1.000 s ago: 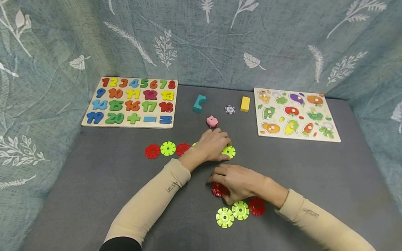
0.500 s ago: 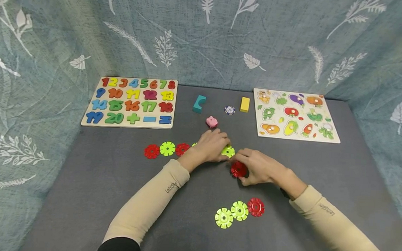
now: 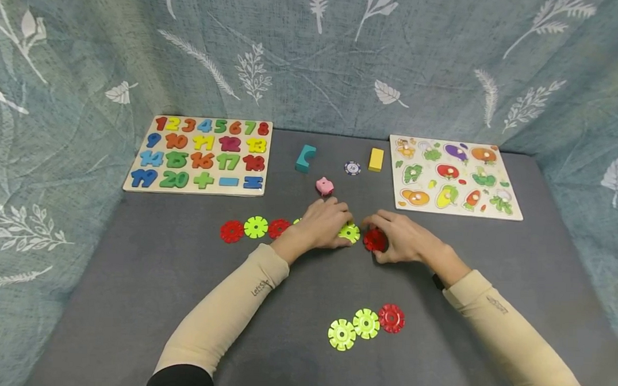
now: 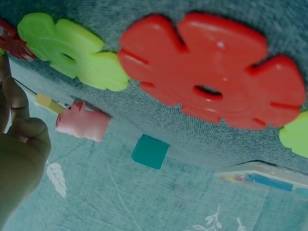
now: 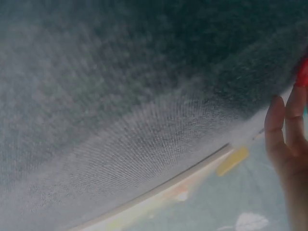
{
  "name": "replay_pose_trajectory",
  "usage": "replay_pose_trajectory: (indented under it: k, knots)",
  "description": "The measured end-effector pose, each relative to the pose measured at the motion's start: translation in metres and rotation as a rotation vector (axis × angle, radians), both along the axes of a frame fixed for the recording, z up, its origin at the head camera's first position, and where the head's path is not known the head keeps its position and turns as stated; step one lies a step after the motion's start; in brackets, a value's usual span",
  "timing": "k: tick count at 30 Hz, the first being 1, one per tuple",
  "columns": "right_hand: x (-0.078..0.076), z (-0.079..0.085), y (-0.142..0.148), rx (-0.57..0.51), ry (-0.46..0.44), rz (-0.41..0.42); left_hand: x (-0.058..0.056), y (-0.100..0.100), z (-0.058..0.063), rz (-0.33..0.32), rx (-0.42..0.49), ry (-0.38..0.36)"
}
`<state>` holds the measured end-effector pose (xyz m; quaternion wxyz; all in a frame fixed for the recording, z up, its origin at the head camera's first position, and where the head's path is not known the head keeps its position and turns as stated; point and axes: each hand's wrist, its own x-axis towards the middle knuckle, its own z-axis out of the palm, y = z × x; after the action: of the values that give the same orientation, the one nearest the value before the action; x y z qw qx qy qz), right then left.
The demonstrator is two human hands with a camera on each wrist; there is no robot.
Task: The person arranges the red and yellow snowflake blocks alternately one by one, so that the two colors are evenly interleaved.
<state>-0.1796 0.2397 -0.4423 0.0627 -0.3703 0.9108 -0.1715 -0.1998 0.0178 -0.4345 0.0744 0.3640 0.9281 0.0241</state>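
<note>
In the head view, a row of red and yellow-green slotted interlocking discs runs toward my left hand point(image 3: 319, 223), which covers part of it. My left thumb and fingers hold the yellow-green disc point(image 3: 350, 233) at the row's right end. Just right of it, my right hand point(image 3: 406, 239) grips a red disc point(image 3: 373, 240) between thumb and fingers, with a small gap between the two discs. The left wrist view shows a large red disc point(image 4: 211, 72) of the row up close. Only a sliver of the held red disc point(image 5: 303, 74) appears in the right wrist view.
Nearer the front lie two yellow-green discs point(image 3: 341, 334) and a red disc point(image 3: 391, 318). Behind the hands are a pink pig point(image 3: 325, 186), teal block point(image 3: 305, 158), poker chip point(image 3: 352, 168) and yellow block point(image 3: 375, 159). A number board point(image 3: 195, 189) and vegetable board point(image 3: 458, 211) flank them.
My right hand has carried the red disc away from beside the front discs, up and to the right, to the row's right end. The left hand has stayed in place.
</note>
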Motion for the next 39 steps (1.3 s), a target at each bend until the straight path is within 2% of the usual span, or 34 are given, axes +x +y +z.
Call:
replay_pose_trajectory:
  k: [12,23,39]
  knots:
    - [-0.012,0.002,-0.004,0.037,-0.036,-0.011,0.000,0.000,0.001,0.004,-0.016,-0.001]
    - [-0.020,0.002,-0.005,0.044,-0.068,-0.009,0.000,0.001,0.003,0.014,-0.043,-0.035]
    - [-0.022,0.004,-0.005,0.019,-0.056,-0.002,0.001,0.001,0.004,0.010,-0.033,-0.047]
